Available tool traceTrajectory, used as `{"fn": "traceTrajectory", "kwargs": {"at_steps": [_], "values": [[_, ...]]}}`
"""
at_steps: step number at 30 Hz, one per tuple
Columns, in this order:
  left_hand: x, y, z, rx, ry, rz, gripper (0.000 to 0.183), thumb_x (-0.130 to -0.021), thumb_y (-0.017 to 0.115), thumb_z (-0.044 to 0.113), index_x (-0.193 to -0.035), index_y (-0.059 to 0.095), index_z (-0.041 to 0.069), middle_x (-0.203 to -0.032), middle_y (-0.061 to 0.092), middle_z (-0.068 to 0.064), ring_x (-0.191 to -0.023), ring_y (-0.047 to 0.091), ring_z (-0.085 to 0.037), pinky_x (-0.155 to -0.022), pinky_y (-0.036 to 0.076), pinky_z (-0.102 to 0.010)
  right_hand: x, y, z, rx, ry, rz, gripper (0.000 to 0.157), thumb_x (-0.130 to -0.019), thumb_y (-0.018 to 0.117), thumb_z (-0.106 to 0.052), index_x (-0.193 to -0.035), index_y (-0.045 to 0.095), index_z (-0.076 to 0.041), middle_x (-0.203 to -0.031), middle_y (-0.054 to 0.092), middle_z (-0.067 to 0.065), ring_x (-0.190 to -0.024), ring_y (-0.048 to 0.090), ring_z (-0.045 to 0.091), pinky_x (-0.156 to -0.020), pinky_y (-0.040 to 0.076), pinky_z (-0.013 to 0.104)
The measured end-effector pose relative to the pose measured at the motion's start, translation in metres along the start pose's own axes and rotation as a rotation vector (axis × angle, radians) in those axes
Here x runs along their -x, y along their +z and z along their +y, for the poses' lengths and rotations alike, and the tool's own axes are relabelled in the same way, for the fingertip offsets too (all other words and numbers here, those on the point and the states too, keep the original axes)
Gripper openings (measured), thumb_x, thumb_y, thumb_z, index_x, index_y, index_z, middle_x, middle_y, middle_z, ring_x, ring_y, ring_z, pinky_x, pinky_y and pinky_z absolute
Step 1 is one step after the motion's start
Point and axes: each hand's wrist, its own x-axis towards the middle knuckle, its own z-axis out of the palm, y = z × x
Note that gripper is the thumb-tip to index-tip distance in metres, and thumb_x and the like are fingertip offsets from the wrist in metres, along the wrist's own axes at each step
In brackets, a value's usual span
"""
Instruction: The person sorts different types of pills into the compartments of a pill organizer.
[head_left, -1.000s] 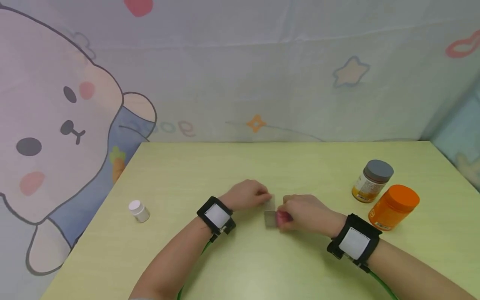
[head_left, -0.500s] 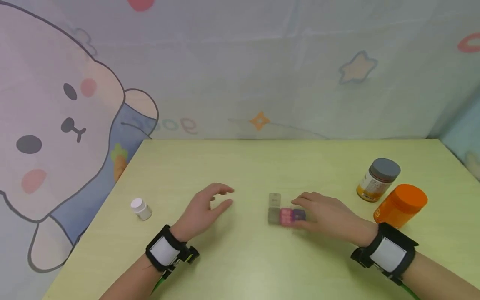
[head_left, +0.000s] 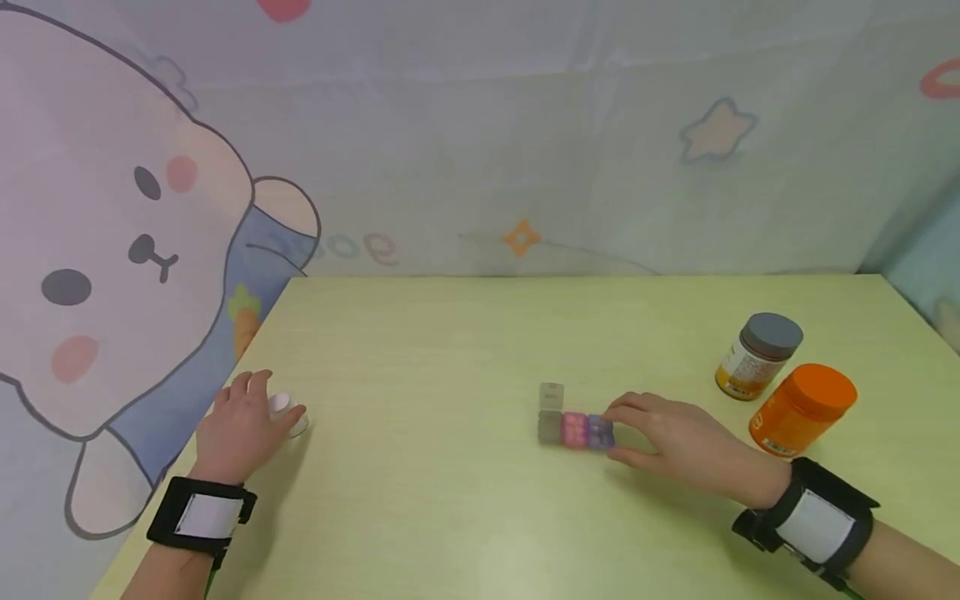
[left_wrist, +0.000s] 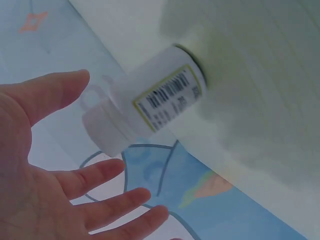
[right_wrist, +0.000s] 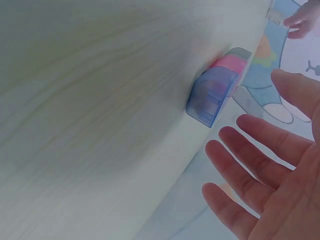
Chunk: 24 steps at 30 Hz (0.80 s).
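At the table's left, my left hand reaches around a small white bottle with a barcode label. In the left wrist view the thumb and spread fingers stand on either side of its white cap, apart from it. My right hand hovers with parted thumb and fingers at the right end of a small pill organizer. That organizer has a grey, a pink and a blue-purple compartment; the grey one's lid is flipped up at the back. Nothing sits between the right hand's fingers.
Two larger jars stand at the right of the yellow table: one with a grey lid, one all orange. A printed cloth with a cartoon animal hangs behind the table.
My left hand has left the pill organizer and moved left to the white bottle. My right hand has let go of the organizer and drawn back slightly to the right.
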Motion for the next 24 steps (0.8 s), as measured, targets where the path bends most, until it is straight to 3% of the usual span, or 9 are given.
{"fn": "traceTrajectory", "kwargs": {"at_steps": [5, 8, 16, 24], "values": [[-0.001, 0.003, -0.007, -0.022, -0.048, -0.138, 0.059, -0.082, 0.059, 0.043, -0.108, 0.045, -0.008, -0.078, 0.055, -0.021, -0.055, 0.052, -0.026, -0.046, 0.04, -0.04, 0.001, -0.002, -0.001, -0.005, 0.003, -0.008, 0.035, -0.082, 0.063, -0.039, -0.106, 0.061, -0.014, -0.105, 0.055, -0.004, -0.089, 0.054, 0.011, -0.072, 0.047, 0.027], [-0.004, 0.007, -0.008, 0.007, -0.026, -0.161, 0.049, -0.082, 0.059, 0.039, -0.099, 0.047, -0.006, -0.064, 0.053, -0.013, -0.05, 0.05, -0.021, -0.043, 0.039, -0.038, 0.001, -0.004, 0.0, -0.001, 0.03, -0.024, 0.034, -0.081, 0.063, -0.039, -0.106, 0.061, -0.016, -0.106, 0.055, -0.005, -0.09, 0.054, 0.01, -0.073, 0.047, 0.027], [-0.015, 0.024, 0.01, 0.287, 0.03, -0.226, 0.033, -0.081, 0.063, 0.025, -0.096, 0.049, -0.001, -0.077, 0.055, -0.007, -0.064, 0.049, -0.018, -0.058, 0.043, -0.035, 0.001, -0.007, 0.001, -0.022, 0.059, -0.028, 0.033, -0.081, 0.064, -0.039, -0.107, 0.061, -0.018, -0.108, 0.054, -0.006, -0.091, 0.055, 0.01, -0.073, 0.047, 0.029], [-0.013, 0.044, 0.061, 0.531, 0.14, -0.323, 0.028, -0.076, 0.071, 0.021, -0.094, 0.053, 0.01, -0.085, 0.055, -0.002, -0.074, 0.05, -0.015, -0.066, 0.043, -0.031, 0.006, -0.01, -0.003, -0.042, 0.044, -0.007, 0.032, -0.084, 0.059, -0.042, -0.108, 0.061, -0.02, -0.11, 0.053, -0.007, -0.093, 0.055, 0.01, -0.075, 0.046, 0.029]]}}
